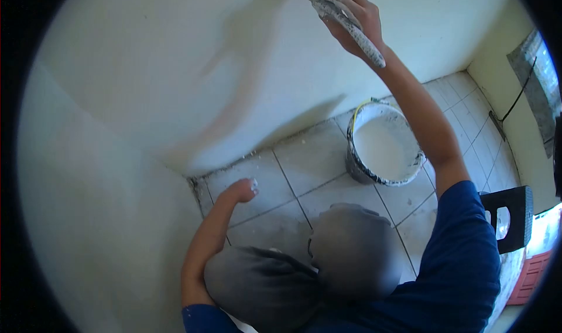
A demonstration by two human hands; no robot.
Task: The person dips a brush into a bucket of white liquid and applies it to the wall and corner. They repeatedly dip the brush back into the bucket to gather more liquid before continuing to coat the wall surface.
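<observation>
High against the pale wall [175,52], my right hand [357,14] is wrapped round a paintbrush [351,31]. White paint coats the brush, its handle slants down toward my wrist, and its far end is right at the wall. My left hand [243,190] hangs low near the wall corner, over the floor tiles. Its fingers are curled in, with white smears on them and nothing showing in them. Below my right forearm stands a dark bucket [357,170] with a splattered rim and a yellow handle. White paint [380,145] fills part of it.
My grey-clad knees [354,251] are bent over the tiled floor [310,163]. At the right are a black stool-like piece [518,219], a floor squeegee [497,126] by the far wall, a grey curtain [530,81] and a red panel [530,278]. Debris lines the wall's foot.
</observation>
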